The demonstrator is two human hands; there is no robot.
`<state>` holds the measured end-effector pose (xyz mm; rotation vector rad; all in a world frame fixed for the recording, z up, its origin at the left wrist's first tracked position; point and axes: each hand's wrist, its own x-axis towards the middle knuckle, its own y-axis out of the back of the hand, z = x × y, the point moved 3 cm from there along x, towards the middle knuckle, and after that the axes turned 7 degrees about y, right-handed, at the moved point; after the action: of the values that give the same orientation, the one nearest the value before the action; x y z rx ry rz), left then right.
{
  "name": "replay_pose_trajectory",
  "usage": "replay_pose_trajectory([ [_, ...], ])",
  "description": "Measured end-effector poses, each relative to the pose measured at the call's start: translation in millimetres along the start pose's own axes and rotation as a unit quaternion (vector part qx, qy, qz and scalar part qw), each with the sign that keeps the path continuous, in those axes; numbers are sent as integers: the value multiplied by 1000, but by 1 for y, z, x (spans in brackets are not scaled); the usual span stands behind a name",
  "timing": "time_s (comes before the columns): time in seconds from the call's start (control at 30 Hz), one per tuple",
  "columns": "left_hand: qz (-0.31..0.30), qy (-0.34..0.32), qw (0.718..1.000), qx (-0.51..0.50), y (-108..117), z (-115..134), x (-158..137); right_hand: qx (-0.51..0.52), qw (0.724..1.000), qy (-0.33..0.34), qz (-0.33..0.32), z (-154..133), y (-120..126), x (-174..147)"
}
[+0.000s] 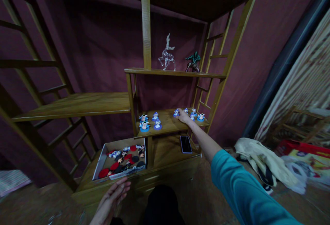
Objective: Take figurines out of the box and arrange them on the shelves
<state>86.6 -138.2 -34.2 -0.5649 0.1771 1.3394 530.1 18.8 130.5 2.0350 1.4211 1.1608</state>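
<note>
On the low middle shelf (167, 125), my right hand (184, 116) reaches in with its fingers closed on a small purple-and-white figurine (176, 112) that stands there. To its right are several more figurines (200, 116) with blue or purple bases. A blue-based pink figurine (144, 126) and a purple-based white figurine (157, 125) stand at the shelf's left, with two others behind them. My left hand (114, 195) hangs below the cardboard box (99, 161), holding nothing, its fingers stretched out. The box holds a jumble of red, black and blue-white figurines (126, 158).
A phone (186, 144) lies on the lower board. Above, a clear glass deer (167, 55) and a dark green figure (193, 62) stand on the upper shelf (177, 72). Wooden posts (146, 22) divide the unit. At right are a pale cloth (263, 156) and a red box (306, 159).
</note>
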Motion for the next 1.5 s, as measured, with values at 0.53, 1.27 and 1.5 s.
replay_pose_trajectory([
  [0.53, 14, -4, 1000, -6, 2, 0, -1, 32, 992, 23, 122, -28, 14, -47],
  [1.27, 94, -7, 994, -49, 33, 0, -1, 339, 934, 59, 97, -120, -50, -162],
  [1.5, 167, -22, 974, -149, 44, 25, 8, 403, 906, 0, -125, -137, -178, -200],
])
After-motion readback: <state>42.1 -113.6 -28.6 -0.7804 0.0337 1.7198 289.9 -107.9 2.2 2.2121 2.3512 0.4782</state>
